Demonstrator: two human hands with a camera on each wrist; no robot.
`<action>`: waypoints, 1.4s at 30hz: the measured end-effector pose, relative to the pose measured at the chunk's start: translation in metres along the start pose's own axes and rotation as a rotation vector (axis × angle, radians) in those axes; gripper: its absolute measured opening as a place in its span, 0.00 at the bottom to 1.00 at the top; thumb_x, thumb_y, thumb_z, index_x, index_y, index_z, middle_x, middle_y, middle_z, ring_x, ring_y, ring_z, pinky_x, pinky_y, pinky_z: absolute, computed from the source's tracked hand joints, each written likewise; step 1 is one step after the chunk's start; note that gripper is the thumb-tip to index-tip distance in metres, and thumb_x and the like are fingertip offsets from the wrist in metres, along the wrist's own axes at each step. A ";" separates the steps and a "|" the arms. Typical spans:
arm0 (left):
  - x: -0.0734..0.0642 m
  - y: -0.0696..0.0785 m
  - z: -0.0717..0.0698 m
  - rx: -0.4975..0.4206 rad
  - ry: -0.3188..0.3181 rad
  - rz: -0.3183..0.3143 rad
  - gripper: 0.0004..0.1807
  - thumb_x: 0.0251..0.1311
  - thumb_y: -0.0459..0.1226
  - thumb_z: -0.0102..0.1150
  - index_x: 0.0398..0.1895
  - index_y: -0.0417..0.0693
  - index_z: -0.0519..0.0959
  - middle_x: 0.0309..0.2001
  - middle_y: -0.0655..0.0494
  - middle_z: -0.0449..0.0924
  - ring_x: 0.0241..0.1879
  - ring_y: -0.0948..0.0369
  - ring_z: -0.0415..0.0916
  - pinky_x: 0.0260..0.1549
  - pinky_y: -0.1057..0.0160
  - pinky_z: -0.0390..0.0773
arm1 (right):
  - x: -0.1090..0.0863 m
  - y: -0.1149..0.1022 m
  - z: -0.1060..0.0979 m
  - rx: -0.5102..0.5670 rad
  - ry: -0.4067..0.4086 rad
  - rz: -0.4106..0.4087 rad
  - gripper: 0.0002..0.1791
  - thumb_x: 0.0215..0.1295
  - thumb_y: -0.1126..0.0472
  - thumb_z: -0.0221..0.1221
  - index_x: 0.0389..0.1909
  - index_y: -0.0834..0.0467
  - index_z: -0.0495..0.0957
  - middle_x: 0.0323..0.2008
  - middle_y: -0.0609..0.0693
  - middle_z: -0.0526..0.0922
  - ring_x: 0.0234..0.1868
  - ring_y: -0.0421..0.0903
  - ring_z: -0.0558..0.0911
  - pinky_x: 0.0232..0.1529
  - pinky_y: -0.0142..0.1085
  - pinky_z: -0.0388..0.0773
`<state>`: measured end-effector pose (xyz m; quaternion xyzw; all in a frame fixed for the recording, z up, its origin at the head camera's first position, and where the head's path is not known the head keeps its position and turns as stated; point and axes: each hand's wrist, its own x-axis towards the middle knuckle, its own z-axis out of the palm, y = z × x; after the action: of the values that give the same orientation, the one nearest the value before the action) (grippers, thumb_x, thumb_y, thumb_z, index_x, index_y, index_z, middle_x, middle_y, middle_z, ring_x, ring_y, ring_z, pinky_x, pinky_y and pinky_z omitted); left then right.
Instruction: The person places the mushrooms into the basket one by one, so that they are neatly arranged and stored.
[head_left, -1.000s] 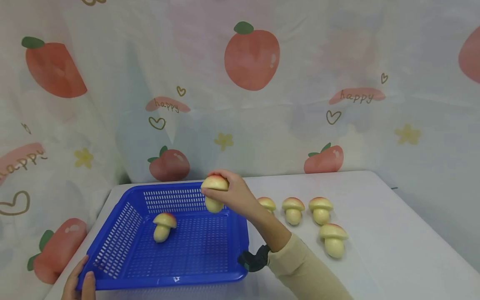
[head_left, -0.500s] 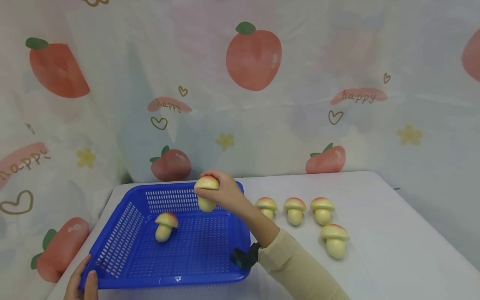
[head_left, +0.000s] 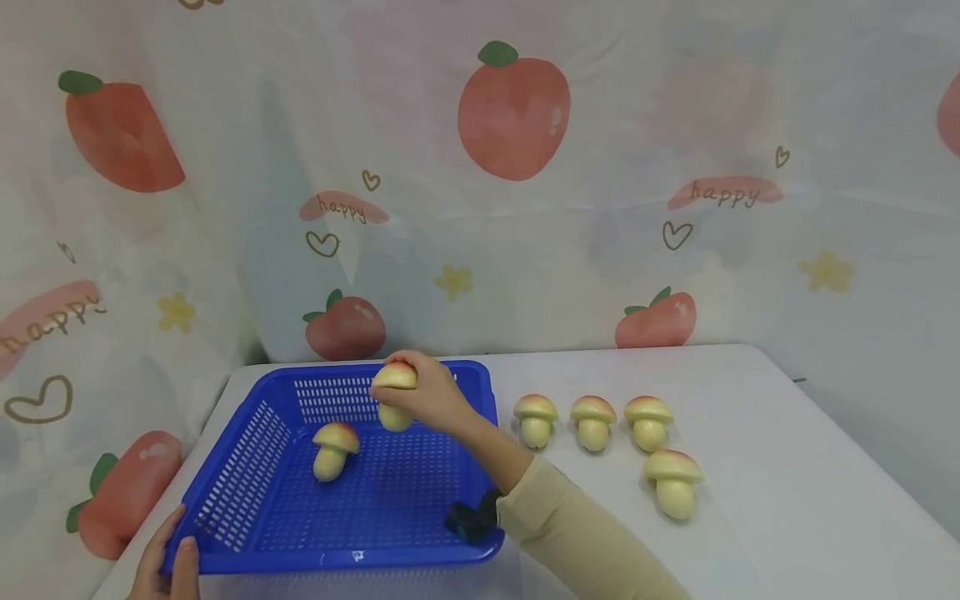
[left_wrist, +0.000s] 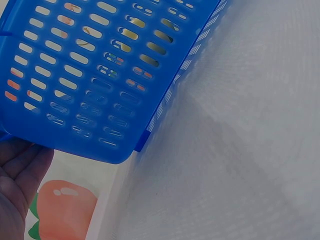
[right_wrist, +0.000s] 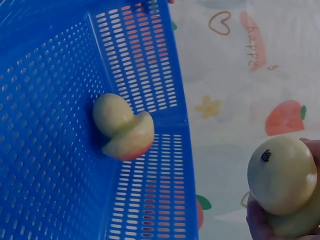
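The right hand [head_left: 435, 398] is gripping a mushroom [head_left: 395, 417], pale yellow with a red-blushed cap [head_left: 396, 377], over the blue basket [head_left: 300, 562]; the left hand [head_left: 153, 567] is holding the basket's corner. Only the right wrist view is showing the stem's [right_wrist: 284, 181] dark spot [right_wrist: 266, 155]

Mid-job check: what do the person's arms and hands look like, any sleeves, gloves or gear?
The right hand is gloveless; its arm wears a plain beige sleeve with a wide cuff, and a black device shows beside it. The left hand is gloveless too; its sleeve is out of view.
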<state>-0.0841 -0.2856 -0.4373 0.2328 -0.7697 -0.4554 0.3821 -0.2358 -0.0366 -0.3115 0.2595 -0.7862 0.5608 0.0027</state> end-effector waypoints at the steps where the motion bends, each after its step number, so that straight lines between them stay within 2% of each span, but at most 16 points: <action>1: 0.000 0.000 0.000 0.000 -0.001 0.003 0.22 0.68 0.40 0.41 0.62 0.43 0.68 0.47 0.27 0.72 0.26 0.88 0.62 0.21 0.83 0.65 | 0.001 0.001 0.002 -0.004 0.000 0.009 0.21 0.53 0.57 0.65 0.46 0.62 0.75 0.32 0.49 0.76 0.29 0.42 0.74 0.26 0.32 0.72; 7: 0.001 0.000 0.000 -0.013 0.001 0.014 0.21 0.68 0.38 0.42 0.62 0.41 0.68 0.47 0.26 0.72 0.26 0.88 0.62 0.21 0.84 0.65 | 0.006 0.008 0.010 -0.023 0.026 0.039 0.23 0.52 0.58 0.65 0.48 0.62 0.74 0.34 0.49 0.76 0.31 0.43 0.74 0.28 0.32 0.72; 13: 0.001 -0.001 0.000 -0.022 -0.005 0.006 0.21 0.68 0.36 0.41 0.62 0.40 0.67 0.46 0.27 0.72 0.26 0.88 0.63 0.22 0.83 0.66 | 0.009 0.015 0.018 -0.089 0.033 0.039 0.20 0.51 0.58 0.66 0.44 0.62 0.75 0.31 0.49 0.76 0.29 0.41 0.73 0.26 0.30 0.71; 17: 0.001 -0.001 0.001 -0.023 0.016 0.022 0.20 0.67 0.35 0.42 0.61 0.39 0.68 0.46 0.27 0.72 0.27 0.89 0.63 0.22 0.84 0.66 | 0.010 0.017 0.021 -0.094 0.029 0.042 0.20 0.50 0.58 0.66 0.43 0.61 0.75 0.30 0.48 0.75 0.28 0.41 0.73 0.25 0.30 0.71; 28: 0.002 -0.002 0.001 -0.021 0.034 0.038 0.20 0.67 0.34 0.42 0.60 0.39 0.69 0.45 0.27 0.72 0.27 0.89 0.64 0.22 0.83 0.66 | 0.014 0.023 0.033 -0.181 -0.034 0.094 0.21 0.51 0.58 0.66 0.44 0.63 0.75 0.31 0.49 0.76 0.27 0.41 0.73 0.24 0.30 0.71; 35: 0.002 -0.002 0.002 -0.028 0.036 0.035 0.20 0.67 0.35 0.42 0.60 0.39 0.69 0.45 0.26 0.72 0.26 0.89 0.63 0.21 0.83 0.66 | 0.019 0.027 0.042 -0.233 -0.054 0.109 0.19 0.49 0.59 0.67 0.40 0.63 0.75 0.29 0.49 0.76 0.26 0.41 0.73 0.24 0.30 0.70; 42: 0.002 -0.003 0.002 -0.028 0.031 0.041 0.20 0.67 0.35 0.42 0.60 0.38 0.69 0.45 0.27 0.72 0.26 0.89 0.63 0.21 0.83 0.66 | 0.019 0.029 0.045 -0.265 -0.095 0.162 0.18 0.50 0.59 0.67 0.38 0.62 0.74 0.28 0.47 0.74 0.25 0.41 0.73 0.23 0.30 0.71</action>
<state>-0.0866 -0.2876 -0.4395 0.2187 -0.7618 -0.4544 0.4065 -0.2518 -0.0770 -0.3479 0.2189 -0.8710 0.4374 -0.0453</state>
